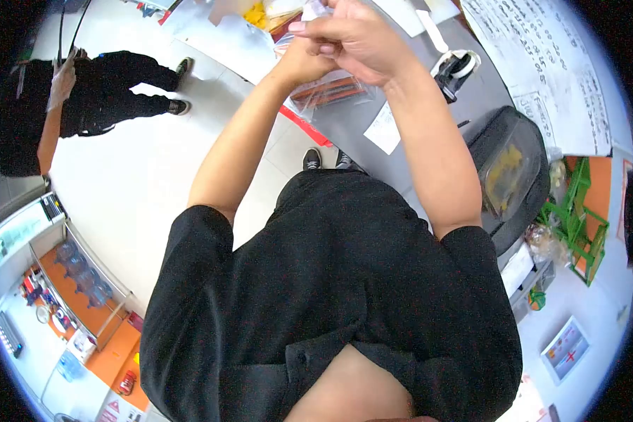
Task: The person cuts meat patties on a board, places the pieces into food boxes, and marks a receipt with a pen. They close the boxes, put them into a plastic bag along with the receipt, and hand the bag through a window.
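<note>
Both my hands are together over the grey table at the top of the head view. My left hand (pixel 306 62) is closed around the gathered part of a clear plastic bag (pixel 330 95), which holds reddish-brown flat pieces. My right hand (pixel 369 43) crosses just above it, touching it, with its fingers bent and closed. A bit of whitish clear plastic (pixel 316 10) shows at the right hand's fingers and appears to belong to the bag. The fingertips partly hide each other. A white paper slip (pixel 384 130) lies beside the bag.
A tape dispenser (pixel 458 69) and a black backpack (pixel 517 172) sit on the grey table (pixel 344 130) to the right. Yellow material (pixel 257 15) lies at the back. Another person in black (pixel 84 91) stands at the left. Large water bottles (pixel 83 274) stand on a shelf.
</note>
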Tool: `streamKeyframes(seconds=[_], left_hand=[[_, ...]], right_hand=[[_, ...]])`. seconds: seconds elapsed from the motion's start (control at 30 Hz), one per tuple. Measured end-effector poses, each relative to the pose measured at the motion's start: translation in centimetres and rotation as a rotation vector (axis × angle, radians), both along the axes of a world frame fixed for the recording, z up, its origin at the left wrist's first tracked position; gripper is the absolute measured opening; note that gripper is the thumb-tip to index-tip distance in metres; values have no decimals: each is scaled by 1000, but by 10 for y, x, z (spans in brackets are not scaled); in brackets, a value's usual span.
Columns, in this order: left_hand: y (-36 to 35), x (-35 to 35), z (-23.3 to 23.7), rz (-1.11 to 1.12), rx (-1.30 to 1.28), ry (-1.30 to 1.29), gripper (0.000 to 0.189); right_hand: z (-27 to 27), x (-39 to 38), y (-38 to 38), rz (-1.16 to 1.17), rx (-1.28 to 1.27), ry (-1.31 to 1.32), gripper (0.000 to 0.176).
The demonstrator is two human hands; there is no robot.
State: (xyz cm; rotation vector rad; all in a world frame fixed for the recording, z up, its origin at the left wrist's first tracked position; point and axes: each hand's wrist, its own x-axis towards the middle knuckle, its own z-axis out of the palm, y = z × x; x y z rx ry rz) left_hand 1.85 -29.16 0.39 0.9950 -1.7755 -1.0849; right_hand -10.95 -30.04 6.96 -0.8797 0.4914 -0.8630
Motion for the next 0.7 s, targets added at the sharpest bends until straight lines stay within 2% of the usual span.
streamKeyframes(seconds=[0.03,0.1,0.13,0.23,0.33,0.43,0.47,0.53,0.57,0.63,0.7], left_hand=[[1,-5,-6,20,95,46,48],[-2,-9,-26,-18,107,83,38],[0,-6,-22,-5,240,59,48],[-21,28,-43,-187,133,17,72],[-37,53,-10,-370,-81,-295,96],[-63,61,-12,-447,100,-550,108],[-60,57,-11,-458,157,-344,104],[-45,44,-8,-425,228,-262,103],[-40,38,-7,-407,264,-220,103],[-32,32,-21,-352,198,-225,114],[-19,15,-24,-250,37,-304,128]], right_hand=[[-1,-6,-5,-5,-53,155,47],[3,-16,-17,-10,-157,461,46],[12,-20,-15,-73,-75,370,46],[7,-30,-39,-291,-67,471,51],[8,-21,-32,-311,-105,364,62],[4,-15,-30,-271,-160,306,77],[5,-19,-32,-232,-158,327,81],[5,-14,-32,-375,-365,387,89],[2,0,-31,-560,-577,422,92],[-8,15,-33,-667,-786,553,95],[-25,24,-39,-512,-770,743,94]])
